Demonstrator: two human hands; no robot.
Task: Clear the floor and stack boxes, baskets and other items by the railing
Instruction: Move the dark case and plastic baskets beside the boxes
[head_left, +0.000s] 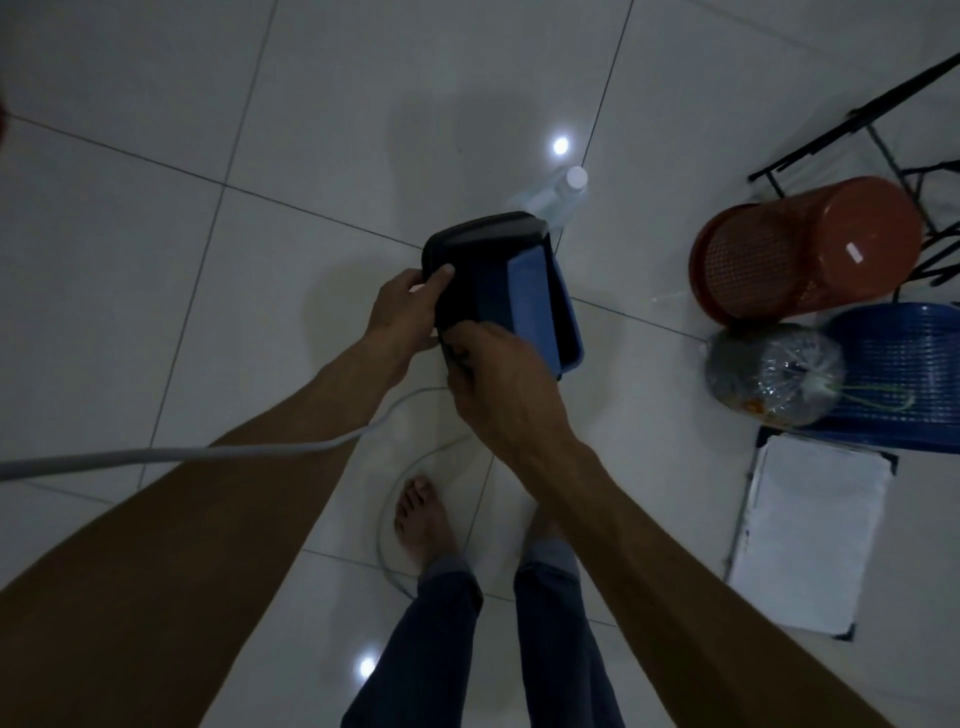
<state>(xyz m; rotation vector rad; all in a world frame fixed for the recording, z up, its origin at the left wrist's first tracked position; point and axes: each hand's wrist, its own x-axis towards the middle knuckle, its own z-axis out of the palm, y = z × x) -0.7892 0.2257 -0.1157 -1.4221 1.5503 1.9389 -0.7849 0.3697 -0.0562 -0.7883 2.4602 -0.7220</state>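
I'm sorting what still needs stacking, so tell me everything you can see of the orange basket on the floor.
The orange basket is round, plastic by its look, with a perforated mesh wall and a solid base bearing a small white sticker. It lies on its side on the tiled floor, base toward the camera and open rim away to the left. A black metal frame stands right behind it; a blue basket and a tied clear bag lie just in front. Neither hand touches it.

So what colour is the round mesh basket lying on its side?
Reddish-orange, seen in the head view: the mesh basket.
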